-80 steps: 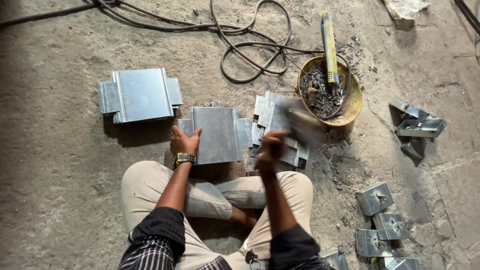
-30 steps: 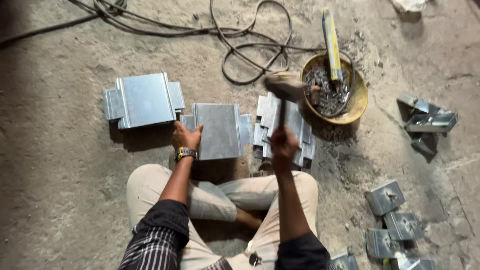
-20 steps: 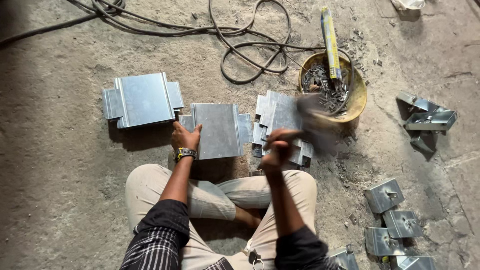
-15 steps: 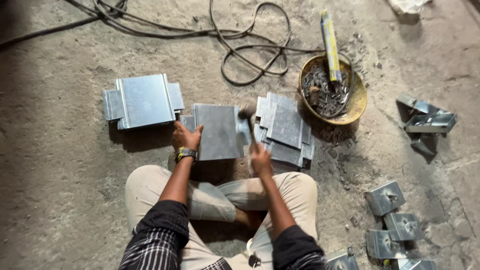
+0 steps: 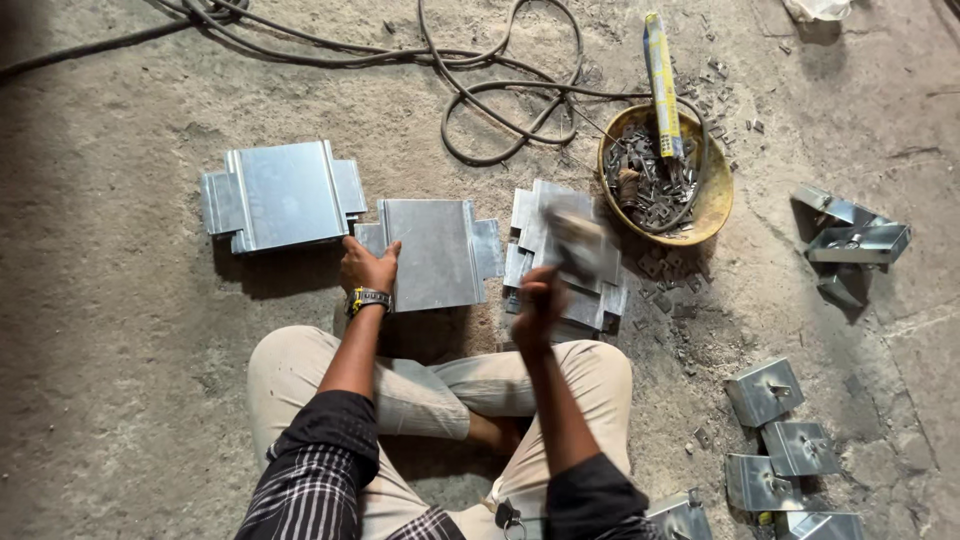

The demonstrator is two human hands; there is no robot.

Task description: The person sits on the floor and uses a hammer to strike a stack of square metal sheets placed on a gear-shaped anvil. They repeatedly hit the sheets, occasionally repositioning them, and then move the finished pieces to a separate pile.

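The flat galvanised steel sheet with side tabs [image 5: 432, 252] lies on the concrete floor [image 5: 120, 380], pinned by the flattened left hand [image 5: 367, 268]. The right hand [image 5: 538, 308], closed on a blurred hammer [image 5: 577, 245], is now raised off the sheet after the strike half a second earlier; hammering is judged ongoing.

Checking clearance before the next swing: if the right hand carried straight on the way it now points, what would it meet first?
Probably the stack of metal plates just ahead of the right hand, whose blurred hammer already overlaps it; height above is unclear.
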